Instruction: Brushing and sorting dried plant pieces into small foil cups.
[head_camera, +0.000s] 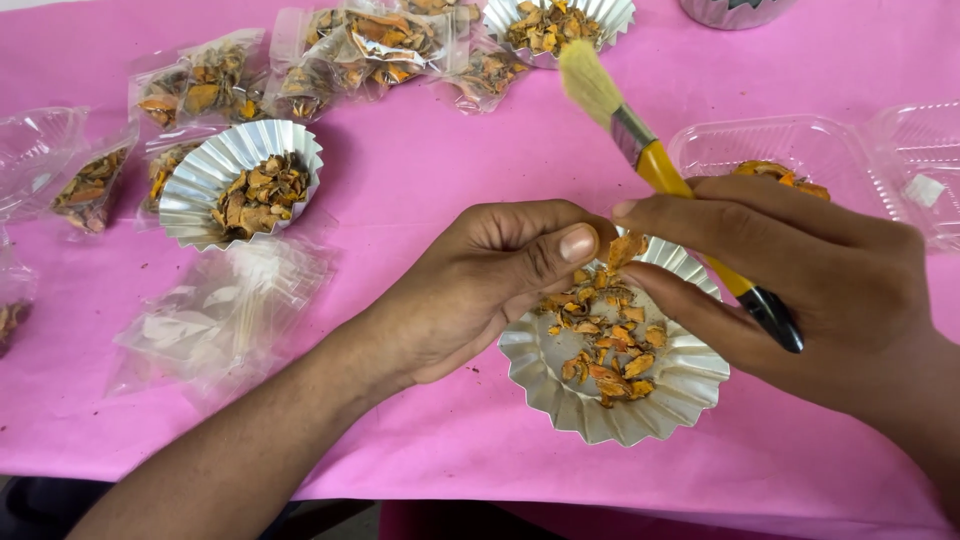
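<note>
The likeliest slip, as I judge it, is the small orange-brown piece dropping from between the two hands, since only fingertips pinch it; it would fall into the fluted foil cup just below the fingers, or bounce onto the pink worktop. The brush, tucked slantwise in the right hand, could also tip and sweep chips out. The left hand is curled shut, thumb against the piece; the right fingers close on piece and brush. The chips look dry, curled, orange and brown.
</note>
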